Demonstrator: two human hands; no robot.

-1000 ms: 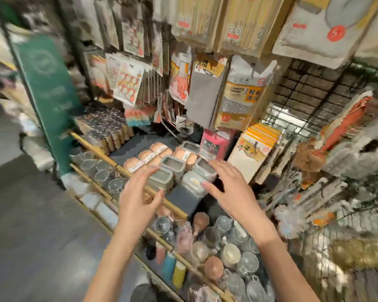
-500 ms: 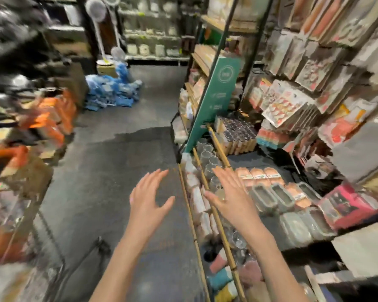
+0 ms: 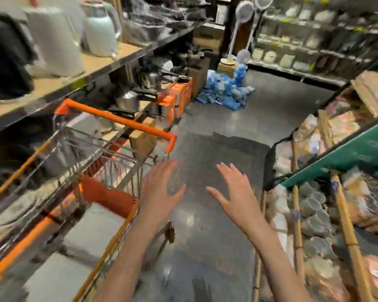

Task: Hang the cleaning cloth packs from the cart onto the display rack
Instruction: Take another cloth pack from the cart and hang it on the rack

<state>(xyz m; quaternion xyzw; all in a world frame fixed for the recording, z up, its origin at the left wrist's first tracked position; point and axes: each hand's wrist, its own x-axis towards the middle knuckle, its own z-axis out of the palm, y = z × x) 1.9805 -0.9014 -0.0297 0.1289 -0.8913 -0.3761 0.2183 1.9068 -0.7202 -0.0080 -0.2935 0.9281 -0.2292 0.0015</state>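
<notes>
A dark, speckled shop floor is running up the middle of the view toward twelve o'clock, where a heap of blue packages is lying against a cardboard box, with two white standing fans rising just behind it. At ten o'clock a wooden shelf is carrying pale kettles, and pots and orange boxes are sitting on the level below. At three o'clock a green sign panel is slanting across shelving edged with bamboo rails, where rows of cups and wrapped goods are showing only as a blur.

The wire cart, with its orange handle, is standing at eight to nine o'clock. Its basket is holding a pale flat mass at seven o'clock, too smeared to say whether these are the cleaning cloth packs. A brown paper tag is hanging below the handle.

The left hand is hovering beside the cart's near corner, fingers spread wide, gripping nothing. The right hand is hovering well apart from it over bare floor, fingers likewise splayed and empty.
</notes>
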